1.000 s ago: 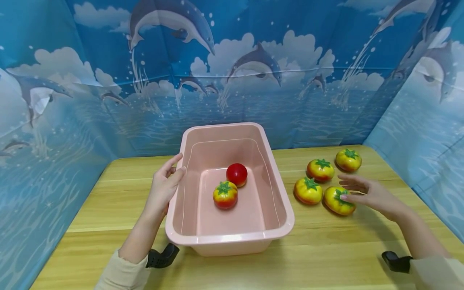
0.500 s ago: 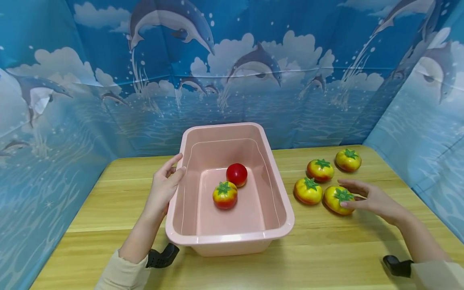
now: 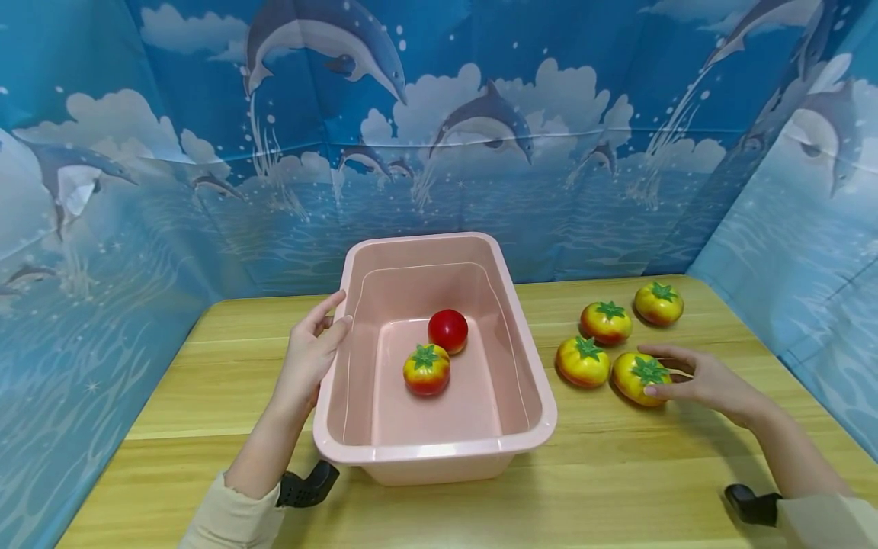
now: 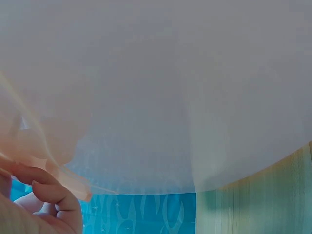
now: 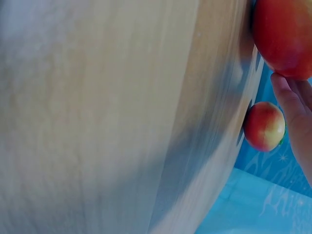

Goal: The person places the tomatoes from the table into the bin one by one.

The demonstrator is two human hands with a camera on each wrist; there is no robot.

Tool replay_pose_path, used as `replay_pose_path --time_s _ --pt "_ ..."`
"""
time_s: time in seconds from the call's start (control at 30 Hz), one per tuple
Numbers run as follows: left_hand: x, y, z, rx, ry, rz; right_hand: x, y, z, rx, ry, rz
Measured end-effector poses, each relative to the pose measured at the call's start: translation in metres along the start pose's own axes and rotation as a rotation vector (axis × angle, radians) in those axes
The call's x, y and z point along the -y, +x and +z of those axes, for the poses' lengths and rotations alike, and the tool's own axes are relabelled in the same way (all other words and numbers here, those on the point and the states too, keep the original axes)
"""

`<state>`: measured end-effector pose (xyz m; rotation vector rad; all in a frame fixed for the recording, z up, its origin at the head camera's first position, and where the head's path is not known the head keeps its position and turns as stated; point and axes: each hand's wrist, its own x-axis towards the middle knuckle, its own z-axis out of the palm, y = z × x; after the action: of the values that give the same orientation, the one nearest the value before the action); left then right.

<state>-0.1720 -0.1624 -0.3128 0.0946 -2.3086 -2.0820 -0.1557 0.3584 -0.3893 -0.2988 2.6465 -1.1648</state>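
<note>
A pink plastic basin (image 3: 439, 450) stands on the table, two toy tomatoes inside: a red-and-yellow one (image 3: 426, 375) with green leaves up, and a red one (image 3: 448, 331) behind it. My left hand (image 3: 312, 351) grips the basin's left rim, thumb over the edge; it shows low in the left wrist view. On the right, my right hand (image 3: 700, 381) holds the near-right yellow toy tomato (image 3: 634, 379) from its right side, thumb in front and fingers behind. In the right wrist view, a fingertip (image 5: 279, 82) meets that tomato's red side (image 5: 285, 39).
Beside the held tomato sit three more yellow toy tomatoes: one to the left (image 3: 579, 364), one behind (image 3: 604, 328) and one farther back (image 3: 659, 307). Blue dolphin-print cloth (image 3: 439, 183) walls the wooden table (image 3: 226, 381) at the back and sides.
My right hand has lowered slightly and closed in around the right side of the near-right tomato. My left hand and the basin have stayed put.
</note>
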Motion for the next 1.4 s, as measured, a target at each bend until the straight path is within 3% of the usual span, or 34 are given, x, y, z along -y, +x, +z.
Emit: replay_pose_path --time_s 0.67,0.83,1.4 --pt "-0.001 0.0 0.0 0.002 -0.004 -0.004 0.009 0.002 -0.014 -0.013 0.003 0.018" --pt "-0.001 0.0 0.0 0.001 0.002 -0.005 0.02 0.004 -0.022 -0.011 0.011 0.018" --pt "0.0 0.001 -0.001 0.007 -0.029 -0.005 0.079 0.024 -0.039 -0.059 -0.02 -0.105"
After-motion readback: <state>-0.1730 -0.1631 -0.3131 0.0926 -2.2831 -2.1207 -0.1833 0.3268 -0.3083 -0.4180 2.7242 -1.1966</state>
